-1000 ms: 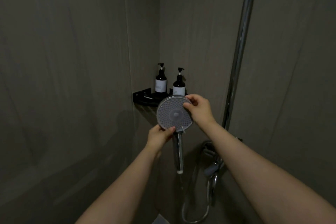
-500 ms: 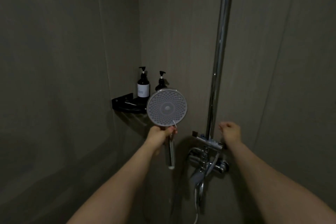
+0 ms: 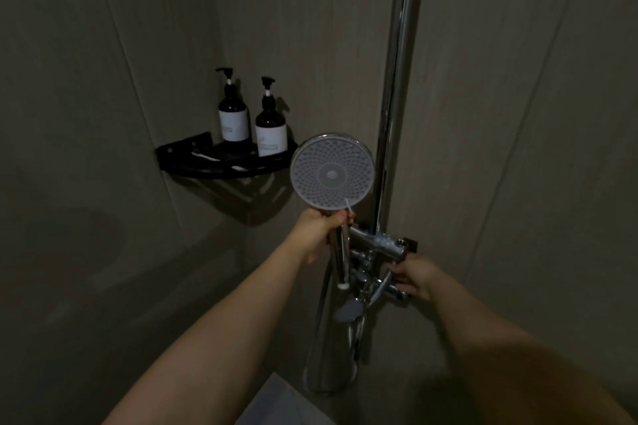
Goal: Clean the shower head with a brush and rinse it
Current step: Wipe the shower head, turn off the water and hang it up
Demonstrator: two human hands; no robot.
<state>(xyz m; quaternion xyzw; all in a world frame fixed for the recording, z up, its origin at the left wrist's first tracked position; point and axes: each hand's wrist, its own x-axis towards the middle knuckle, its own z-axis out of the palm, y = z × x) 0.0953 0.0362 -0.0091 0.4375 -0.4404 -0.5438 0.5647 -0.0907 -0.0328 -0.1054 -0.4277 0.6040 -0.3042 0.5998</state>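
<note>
The round shower head [image 3: 332,174] faces me, its grey nozzle plate upright, chrome handle pointing down. My left hand [image 3: 319,229] grips the handle just under the head, with a thin white brush stem [image 3: 348,205] pinched against it. My right hand [image 3: 414,277] is lower right, fingers curled round the knob at the right end of the chrome faucet mixer [image 3: 376,278]. The brush tip lies across the plate's lower edge.
A chrome riser pipe [image 3: 400,79] runs up the wall behind the head. A black corner shelf [image 3: 193,162] holds two dark pump bottles [image 3: 234,114] and a toothbrush-like item [image 3: 203,155]. The hose [image 3: 317,338] loops down below the mixer. Grey tiled walls surround.
My right hand left the shower head, reached the upper bar of the mixer, then dropped to the lower knob. The view shifted left, and my left hand keeps holding the head.
</note>
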